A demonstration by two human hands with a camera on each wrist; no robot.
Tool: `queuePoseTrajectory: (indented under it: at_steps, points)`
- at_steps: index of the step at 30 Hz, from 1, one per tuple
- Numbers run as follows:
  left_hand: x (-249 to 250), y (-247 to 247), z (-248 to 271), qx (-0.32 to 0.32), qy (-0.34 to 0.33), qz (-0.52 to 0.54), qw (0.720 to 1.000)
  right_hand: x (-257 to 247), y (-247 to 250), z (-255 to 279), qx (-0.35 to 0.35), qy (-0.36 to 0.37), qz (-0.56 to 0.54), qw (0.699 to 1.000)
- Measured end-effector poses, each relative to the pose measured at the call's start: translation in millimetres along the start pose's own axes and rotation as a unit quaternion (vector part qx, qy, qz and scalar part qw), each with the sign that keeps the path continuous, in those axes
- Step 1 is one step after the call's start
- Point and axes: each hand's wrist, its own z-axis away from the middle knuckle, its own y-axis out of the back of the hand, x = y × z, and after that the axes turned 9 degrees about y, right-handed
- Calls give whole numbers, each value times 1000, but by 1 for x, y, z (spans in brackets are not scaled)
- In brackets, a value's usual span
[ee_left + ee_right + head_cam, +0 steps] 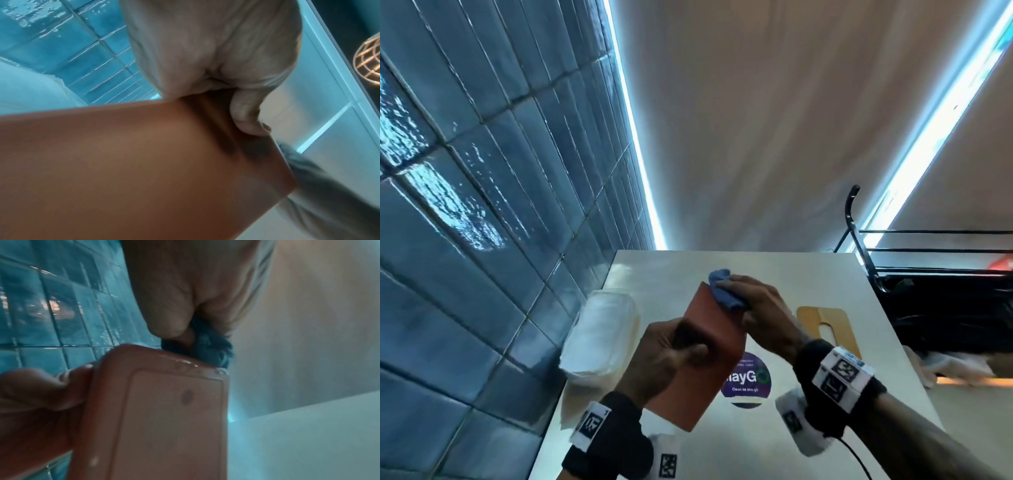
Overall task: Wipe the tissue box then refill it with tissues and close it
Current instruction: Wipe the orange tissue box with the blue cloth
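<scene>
A terracotta-red tissue box (698, 363) is held tilted above the white counter (825, 394). My left hand (671, 356) grips the box (133, 162) around its near side, thumb (246, 113) on its face. My right hand (753, 301) holds a crumpled blue cloth (726, 291) and presses it on the box's far upper end. In the right wrist view the cloth (207, 345) sits on the wet top edge of the box (164, 418). A white pack of tissues (602, 335) lies at the counter's left, beside the wall. A wooden lid (825, 329) with a slot lies to the right.
Blue glossy wall tiles (465, 205) run along the left. A round purple sticker (748, 380) is on the counter under the box. A black wire rack (928, 267) stands at the right, beyond the counter edge.
</scene>
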Motion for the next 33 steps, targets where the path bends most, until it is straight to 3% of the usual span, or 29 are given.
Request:
queuePoseTrajectory:
  at_steps: [2,5,7,11,15,17,19,20,22,25,28,30,33]
  points:
    - [-2,4,0,5,7,2,1000,-13,-2,14,2,29,28,999]
    - [-6,5,0,6,7,-13,1000,-54,-15,32,-11,185,14,982]
    - [-6,1,3,10,7,18,1000,-56,-20,28,-28,218,10,976]
    - [-7,0,8,31,-2,48,998,-15,-16,7,11,72,-20,997]
    - [-12,3,12,53,2,54,997,9,-17,11,72,-33,-49,996]
    - [-13,2,15,67,-5,69,995,11,-19,18,122,-107,-129,978]
    - [-12,-1,16,83,2,88,993,8,-22,25,173,-173,-267,932]
    - [-11,-3,15,80,24,102,991,6,-22,27,195,-184,-310,912]
    - [-8,-6,14,45,88,131,986,1,-19,29,216,-176,-335,900]
    - [-7,-8,13,-45,154,136,978,2,-16,29,194,-160,-321,913]
    - [-6,-5,12,-91,172,120,973,3,-7,31,169,-150,-335,915]
    - [-7,-3,13,-98,175,104,974,2,9,34,178,-160,-417,877]
    - [-6,1,18,-89,140,84,983,1,40,36,197,-177,-583,768]
